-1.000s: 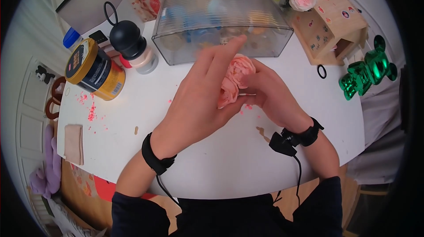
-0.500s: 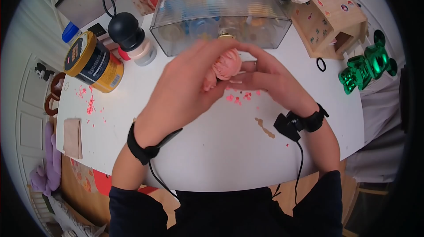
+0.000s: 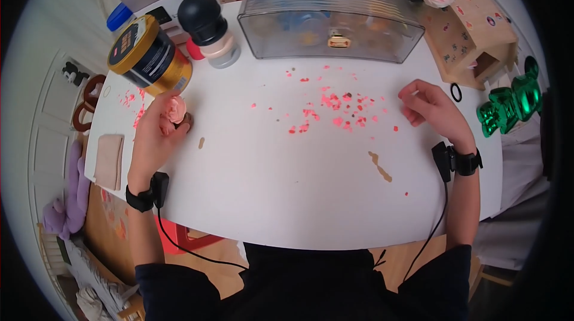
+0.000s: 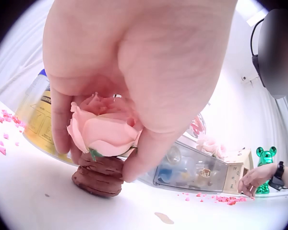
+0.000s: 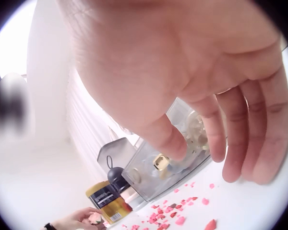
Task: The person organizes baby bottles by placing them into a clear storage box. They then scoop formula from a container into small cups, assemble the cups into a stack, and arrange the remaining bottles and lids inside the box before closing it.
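At the left of the table, my left hand (image 3: pixel 150 144) grips a small pink rose ornament (image 4: pixel 105 133), its thumb on one side and fingers on the other. Under the blossoms is a ridged brown base (image 4: pixel 97 180), close over the white tabletop in the left wrist view. A bit of green leaf shows below the petals. My right hand (image 3: pixel 431 108) is on the right side, fingers loosely bent and holding nothing. Pink and red bits (image 3: pixel 347 108) lie scattered just left of it.
A yellow and black tub (image 3: pixel 152 61) and a black-topped bottle (image 3: pixel 206 25) stand just beyond the left hand. Behind the scattered bits is a clear grey box (image 3: pixel 287 40). A folded cloth (image 3: pixel 109 162) lies at left; a wooden house (image 3: pixel 472 34) and green bear figure (image 3: pixel 511 102) stand right.
Both hands were together around the rose ornament mid-table. Now they are apart: the left has carried it to the left, and the right has let go and moved right. The scattered bits are uncovered.
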Action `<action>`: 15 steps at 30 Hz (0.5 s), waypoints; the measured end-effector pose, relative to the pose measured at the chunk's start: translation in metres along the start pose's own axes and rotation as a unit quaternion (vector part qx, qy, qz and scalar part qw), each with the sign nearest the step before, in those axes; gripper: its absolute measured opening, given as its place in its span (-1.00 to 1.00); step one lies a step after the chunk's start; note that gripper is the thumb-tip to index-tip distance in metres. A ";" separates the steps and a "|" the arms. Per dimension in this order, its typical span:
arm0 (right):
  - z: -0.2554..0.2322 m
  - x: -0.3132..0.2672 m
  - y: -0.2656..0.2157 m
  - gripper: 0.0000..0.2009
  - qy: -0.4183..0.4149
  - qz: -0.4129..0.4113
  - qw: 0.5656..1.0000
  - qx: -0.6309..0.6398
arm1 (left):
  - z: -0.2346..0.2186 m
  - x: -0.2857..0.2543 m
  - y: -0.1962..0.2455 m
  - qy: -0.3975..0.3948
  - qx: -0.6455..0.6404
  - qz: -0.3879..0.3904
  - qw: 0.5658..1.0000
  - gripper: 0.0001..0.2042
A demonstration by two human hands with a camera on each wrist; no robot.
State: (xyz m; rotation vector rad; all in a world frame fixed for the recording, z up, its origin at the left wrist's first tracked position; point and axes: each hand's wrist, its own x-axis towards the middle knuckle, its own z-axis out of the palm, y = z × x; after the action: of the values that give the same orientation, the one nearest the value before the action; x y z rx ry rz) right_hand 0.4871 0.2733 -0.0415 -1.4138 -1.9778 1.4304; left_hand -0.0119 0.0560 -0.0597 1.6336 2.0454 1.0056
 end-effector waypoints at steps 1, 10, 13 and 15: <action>0.001 0.002 0.002 -0.76 -0.003 0.008 1.000 -0.013 | -0.001 0.001 -0.004 -0.001 -0.007 0.002 1.000 -0.39; 0.006 0.001 0.007 -0.76 0.003 0.027 1.000 -0.005 | 0.010 0.008 0.016 0.031 0.131 0.068 0.989 -0.35; 0.008 0.000 0.008 -0.79 0.002 0.030 1.000 0.002 | 0.012 0.015 0.029 0.011 0.142 0.054 0.988 -0.35; 0.009 0.000 0.012 -0.80 -0.002 0.019 1.000 0.004 | 0.014 0.023 0.034 -0.003 0.150 0.041 0.988 -0.35</action>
State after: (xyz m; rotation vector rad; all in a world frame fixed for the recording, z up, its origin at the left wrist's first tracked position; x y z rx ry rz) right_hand 0.4873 0.2686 -0.0552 -1.4538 -1.9562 1.4572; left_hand 0.0146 0.0850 -0.0419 1.8781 2.2286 0.7421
